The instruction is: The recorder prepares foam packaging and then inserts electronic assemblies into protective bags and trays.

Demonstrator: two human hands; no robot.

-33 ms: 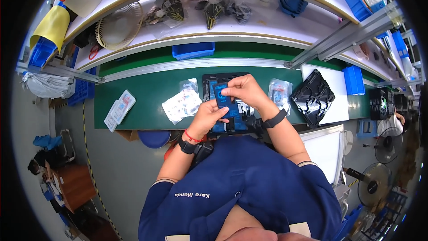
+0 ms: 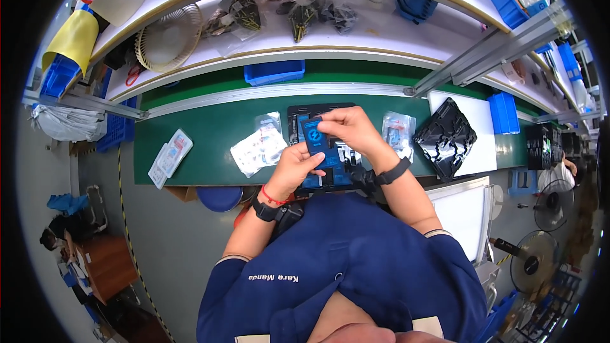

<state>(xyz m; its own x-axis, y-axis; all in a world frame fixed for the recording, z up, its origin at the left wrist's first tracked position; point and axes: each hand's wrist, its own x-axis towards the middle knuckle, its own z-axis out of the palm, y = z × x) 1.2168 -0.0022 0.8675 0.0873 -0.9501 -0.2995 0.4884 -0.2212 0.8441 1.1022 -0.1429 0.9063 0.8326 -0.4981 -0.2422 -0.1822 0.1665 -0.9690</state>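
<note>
A flat dark blue card (image 2: 314, 140) with a light blue lightning symbol is held up over the bench's near edge. Its lower left side is pinched by my left hand (image 2: 296, 166), thumb lying on the face. At the upper right corner, my right hand (image 2: 351, 129) grips it between thumb and fingers. Behind and below the card lies a black tray (image 2: 330, 108) with blue pieces in it, partly covered by my hands. Clear bags with white contents (image 2: 259, 149) lie left of the tray, and another clear bag (image 2: 399, 133) lies to its right.
Black moulded trays (image 2: 446, 138) rest on a white board at the right, beside a blue bin (image 2: 504, 113). White-and-clear packs (image 2: 170, 157) lie at the green bench's (image 2: 210, 117) left end. A shelf (image 2: 356, 44) with bagged parts spans the back.
My right thumb and fingers have shifted off the card's middle to its upper right corner, so the lightning symbol shows. My left hand keeps its hold.
</note>
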